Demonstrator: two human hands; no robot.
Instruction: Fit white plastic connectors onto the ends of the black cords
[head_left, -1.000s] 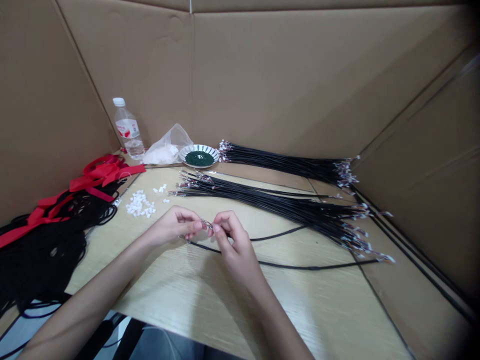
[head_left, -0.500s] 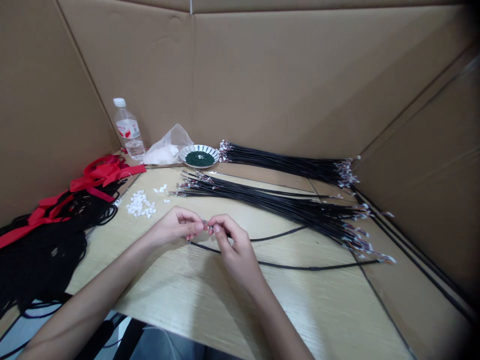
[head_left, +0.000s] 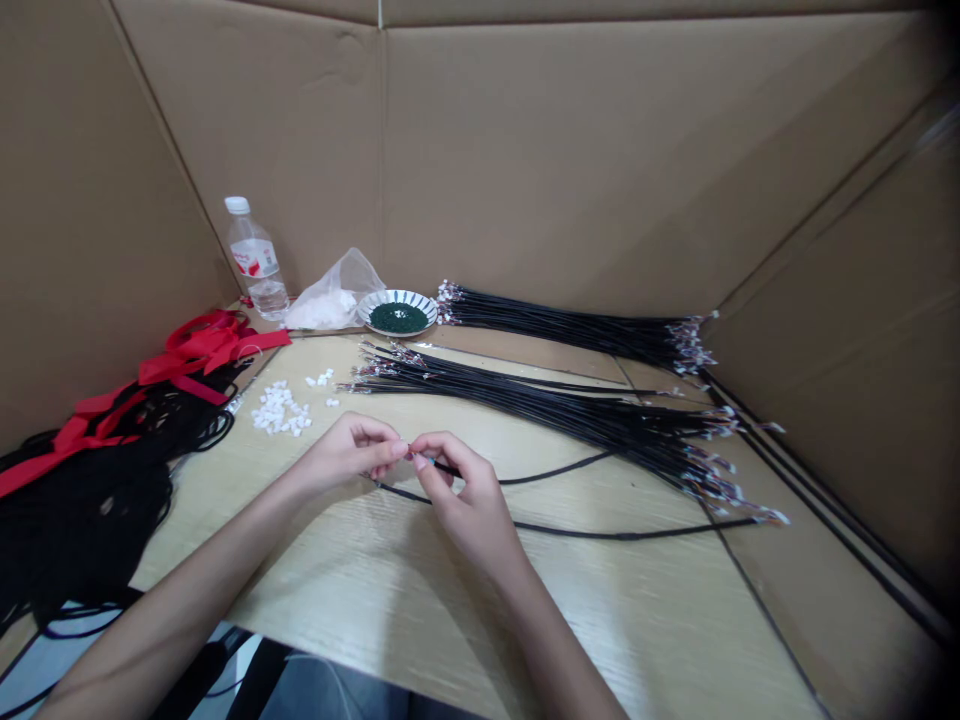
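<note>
Thin black cable runs in a loose curve across the pale wood-grain table, its small metal-tipped end pinched at the front middle between the nearly closed fingertips of the left hand and the right hand. Beyond the hands, a long bundle of black cables with crimped ends lies across the table, and a second bundle lies along its back edge. Small white plastic connectors sit near the left edge, beside tangled black cords and red ribbon; a blue-and-white dish of dark green beads stands in the back corner.
</note>
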